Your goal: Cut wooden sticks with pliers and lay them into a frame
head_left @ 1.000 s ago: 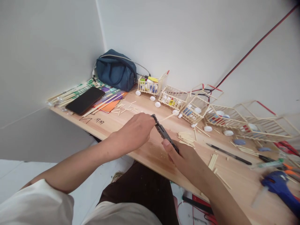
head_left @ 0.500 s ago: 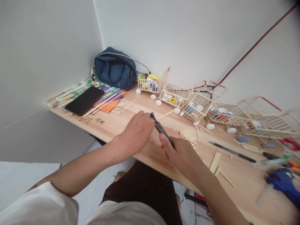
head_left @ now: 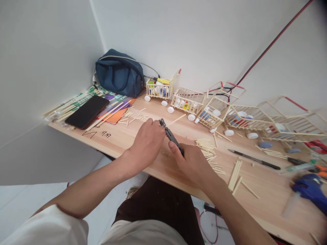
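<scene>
My right hand (head_left: 190,160) is wrapped round the handles of dark metal pliers (head_left: 172,136), which point away and to the left. The jaws (head_left: 161,121) reach up against the fingers of my left hand (head_left: 148,141). Closed with its back toward me, my left hand pinches a thin wooden stick; its fingertips are hidden. The stick's (head_left: 177,119) far end sticks out past the pliers to the right. Short cut sticks (head_left: 205,146) lie in a pile just beyond my right hand, and other small pieces (head_left: 127,119) are scattered beyond my left.
Several small stick-built carts (head_left: 187,100) with white wheels line the back wall. A black phone (head_left: 87,111), orange paper (head_left: 114,117) and a blue bag (head_left: 120,73) occupy the left side. To the right are a pen (head_left: 254,159), longer sticks (head_left: 235,175) and a blue glue gun (head_left: 310,190).
The camera view has shifted slightly. Both hands stay together at the pliers, and more of the cut-stick pile shows beside my right hand. The stick's free end now tilts up more clearly.
</scene>
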Demonstrator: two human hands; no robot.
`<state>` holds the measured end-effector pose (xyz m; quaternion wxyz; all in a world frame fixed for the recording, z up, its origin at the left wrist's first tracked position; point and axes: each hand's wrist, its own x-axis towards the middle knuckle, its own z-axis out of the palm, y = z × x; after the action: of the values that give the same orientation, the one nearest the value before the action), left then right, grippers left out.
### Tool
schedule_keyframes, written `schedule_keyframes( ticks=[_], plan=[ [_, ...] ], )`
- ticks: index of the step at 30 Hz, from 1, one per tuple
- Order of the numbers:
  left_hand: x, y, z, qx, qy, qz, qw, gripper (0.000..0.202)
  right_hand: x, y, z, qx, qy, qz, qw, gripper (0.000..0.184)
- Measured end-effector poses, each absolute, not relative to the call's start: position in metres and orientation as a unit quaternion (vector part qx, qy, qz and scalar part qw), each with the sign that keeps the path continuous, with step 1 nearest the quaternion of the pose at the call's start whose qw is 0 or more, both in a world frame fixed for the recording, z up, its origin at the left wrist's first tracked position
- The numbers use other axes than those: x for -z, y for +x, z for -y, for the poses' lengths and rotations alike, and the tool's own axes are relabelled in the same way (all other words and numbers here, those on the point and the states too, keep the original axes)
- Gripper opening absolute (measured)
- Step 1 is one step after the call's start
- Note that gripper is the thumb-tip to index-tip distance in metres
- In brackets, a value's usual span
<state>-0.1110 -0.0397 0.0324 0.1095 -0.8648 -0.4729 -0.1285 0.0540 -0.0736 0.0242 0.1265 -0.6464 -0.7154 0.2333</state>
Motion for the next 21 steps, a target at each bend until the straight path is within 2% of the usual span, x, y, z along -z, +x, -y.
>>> schedule_keyframes(
  ticks=[4,21],
  plan=[
    [-0.029,-0.110,0.036,0.108,-0.866,0.479,0.095,0.020,-0.021,0.053,0.070,-0.223,-0.644,0.723,0.116,0.066],
    [0.011,-0.128,0.040,0.161,-0.825,0.539,0.051,0.018,-0.014,0.042,0.064,-0.153,-0.643,0.750,0.028,0.071]
  ],
)
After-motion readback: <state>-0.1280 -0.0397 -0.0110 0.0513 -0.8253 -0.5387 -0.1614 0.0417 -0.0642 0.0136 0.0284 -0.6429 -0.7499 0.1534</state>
